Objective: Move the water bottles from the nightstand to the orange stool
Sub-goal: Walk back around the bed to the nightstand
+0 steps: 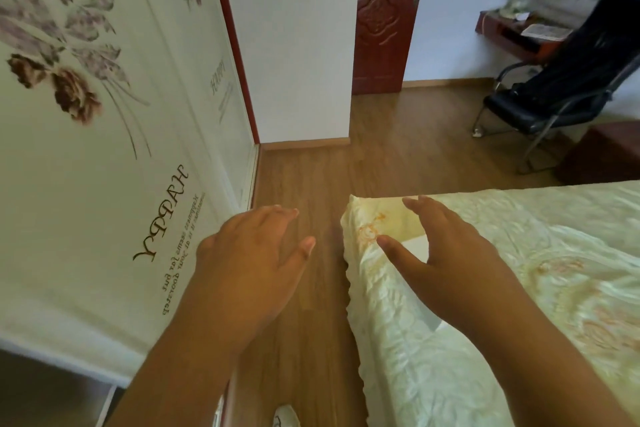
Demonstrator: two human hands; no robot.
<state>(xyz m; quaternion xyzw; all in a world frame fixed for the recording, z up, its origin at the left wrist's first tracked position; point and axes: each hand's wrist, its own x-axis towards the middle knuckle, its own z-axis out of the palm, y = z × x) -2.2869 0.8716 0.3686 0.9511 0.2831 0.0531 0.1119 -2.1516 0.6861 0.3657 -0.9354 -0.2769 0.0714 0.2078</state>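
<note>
Both hands out front, empty. Left hand [252,253] fingers spread loose over wood floor [311,322]. Right hand [446,253] wide open above bed [519,288] corner, touching nothing. Bottles, stool not visible.

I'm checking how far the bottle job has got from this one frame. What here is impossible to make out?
- Water bottles, nightstand, orange stool: none shows in the head view; both the left hand and right hand hold nothing.
- Desk at top right: the things on it are blurred and small.
- Chair: a dark cloth covers its back.
- White shoe: cut off by the bottom edge.
</note>
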